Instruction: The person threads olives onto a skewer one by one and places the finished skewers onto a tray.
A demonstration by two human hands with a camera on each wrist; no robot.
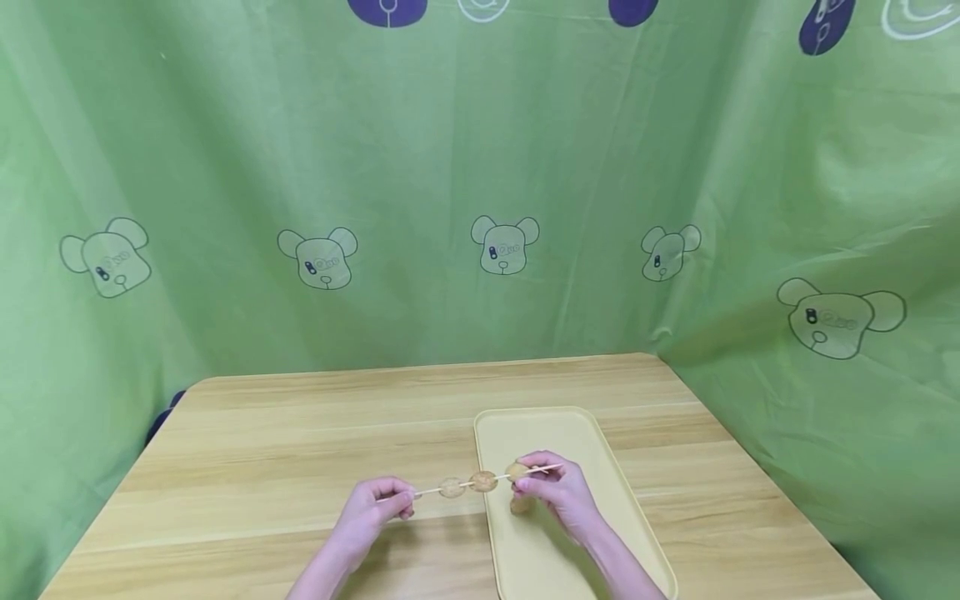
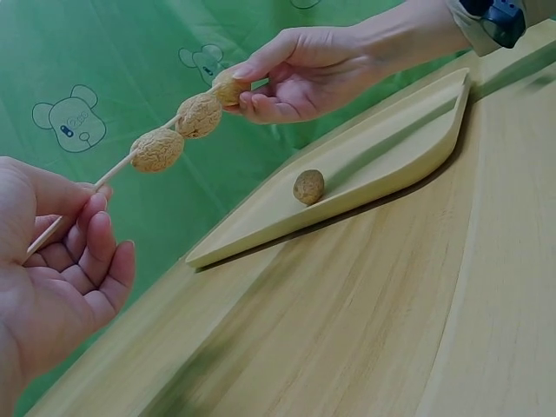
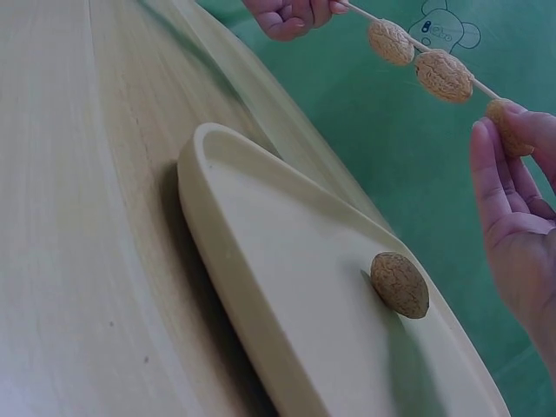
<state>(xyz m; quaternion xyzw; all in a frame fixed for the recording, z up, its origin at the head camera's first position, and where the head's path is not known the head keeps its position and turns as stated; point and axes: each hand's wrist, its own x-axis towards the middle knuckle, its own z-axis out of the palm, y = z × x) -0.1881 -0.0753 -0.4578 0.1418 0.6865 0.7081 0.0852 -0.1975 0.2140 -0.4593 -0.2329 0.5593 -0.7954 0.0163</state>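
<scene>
A thin wooden skewer [image 1: 428, 492] spans both hands above the table, threaded with wrinkled tan-brown oval balls. My left hand [image 1: 372, 510] pinches its left end between thumb and fingers. Beside that hand sits one ball [image 2: 157, 150], and a second ball [image 2: 199, 116] follows it along the stick. My right hand [image 1: 558, 496] pinches a third ball [image 3: 509, 128] between thumb and fingertips, and the skewer's tip shows beyond it in the head view. Below, one loose brown ball [image 3: 400, 285] lies in the pale yellow tray [image 1: 536, 421].
The tray stands right of centre on the wood-grain table [image 1: 300, 433]. A green curtain [image 1: 420, 150] with bear-head prints hangs behind and at both sides of the table. A dark band [image 2: 499, 19] is at the right wrist.
</scene>
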